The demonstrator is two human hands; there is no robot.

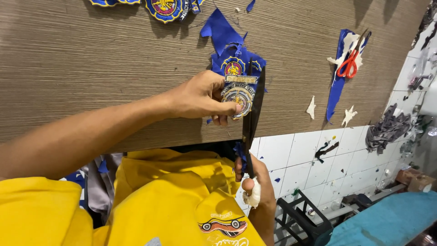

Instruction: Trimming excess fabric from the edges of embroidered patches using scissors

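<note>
a person's left hand [205, 98] pinches an embroidered patch [238, 93] between thumb and forefinger, fingers closed snugly on its lower left edge, so the round gold-and-blue emblem is lifted off the wooden tabletop [91, 59] and turned toward the blades. the right hand [255, 189], one finger wrapped in a white bandage [253, 195], grips the handles of long black scissors [251, 116] from below; the fingers are curled through the loops, and the blades run upward along the patch's right side, opened only narrowly, though whether they are biting into the blue cloth at this instant is hard to tell from this angle. holding the patch up keeps its border free of the table, giving the lower blade room to pass beneath.

surplus blue fabric [223, 32] juts from the top of the patch and trails onto the table, uncut. more finished patches [165, 8] lie at the table's far edge, well apart from the hands. a pair of red-handled scissors [349, 64] rests on a blue-and-white offcut [337, 86] to the right, with small white scraps [311, 108] near it. the table edge falls just below the left hand; beyond it, a white tiled floor [309, 155] strewn with dark cuttings [387, 130]. the person's yellow shirt [168, 200] fills the foreground close under the right wrist, leaving little slack there.
</note>
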